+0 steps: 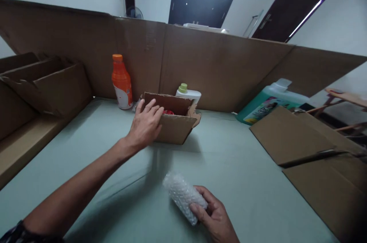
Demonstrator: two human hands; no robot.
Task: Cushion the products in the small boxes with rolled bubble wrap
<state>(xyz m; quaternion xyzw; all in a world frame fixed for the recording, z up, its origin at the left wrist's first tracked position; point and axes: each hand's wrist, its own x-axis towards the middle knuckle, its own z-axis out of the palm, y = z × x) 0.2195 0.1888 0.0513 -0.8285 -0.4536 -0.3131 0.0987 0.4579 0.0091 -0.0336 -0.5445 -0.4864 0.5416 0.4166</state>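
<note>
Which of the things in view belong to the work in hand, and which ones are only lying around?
Probably part of the work:
small cardboard box, with the left hand at its rim
bubble-wrapped item, held in the right hand
red thing inside the box, mostly hidden

Seemingly just around it:
orange bottle
white bottle with green cap, behind the box
bottle of green liquid

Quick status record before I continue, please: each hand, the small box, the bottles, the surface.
Left hand: at the left end of a small, open, brown cardboard box, fingers over its rim; grip unclear
Right hand: holding a clear, elongated bubble-wrap bundle
Box contents: something red, mostly hidden
Behind box: white plastic bottle with green cap, partly hidden
Far left of box: orange plastic bottle with orange cap, upright
Far right: large translucent green plastic jug
Surface: pale green tabletop
</note>
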